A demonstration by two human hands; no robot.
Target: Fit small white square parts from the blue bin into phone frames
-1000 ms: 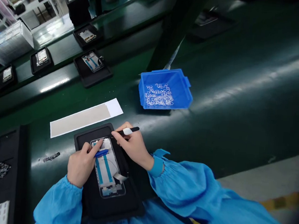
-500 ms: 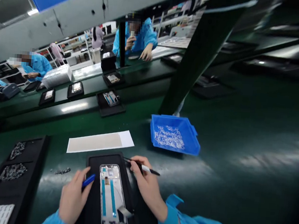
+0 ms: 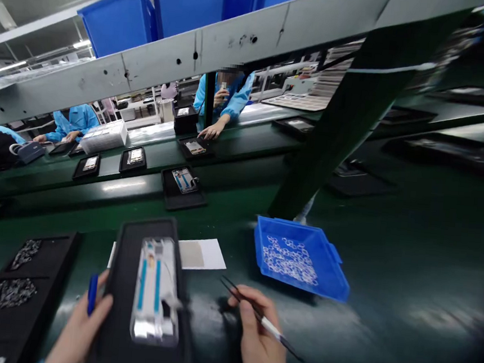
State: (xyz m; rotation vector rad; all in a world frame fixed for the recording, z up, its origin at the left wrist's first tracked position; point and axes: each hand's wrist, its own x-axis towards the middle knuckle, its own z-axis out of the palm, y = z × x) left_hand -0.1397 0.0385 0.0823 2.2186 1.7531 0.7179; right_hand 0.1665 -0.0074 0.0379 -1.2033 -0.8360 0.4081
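Green table [image 3: 231, 203] under a grey rail [image 3: 194, 53] with three blue bins [image 3: 116, 21] above it. Your left hand [image 3: 80, 328] has its fingers [image 3: 102, 302] clenched on one blue plastic stick [image 3: 92, 294]. Your right hand [image 3: 261, 336] grasps one pair of black tweezers [image 3: 265, 323], tips touching nothing. Between your hands, at the table's near edge, one phone frame [image 3: 157, 290] lies in a black tray [image 3: 114, 283]. Beyond it, one white sheet [image 3: 205, 254] touches the tray; to the right sits one blue bin [image 3: 298, 260] of small white pieces [image 3: 290, 259]. Left, one black tray [image 3: 71, 240] holds two dark heaps [image 3: 9, 297]. Across the table, four small black trays [image 3: 181, 201], three co-workers in blue gowns [image 3: 226, 92].
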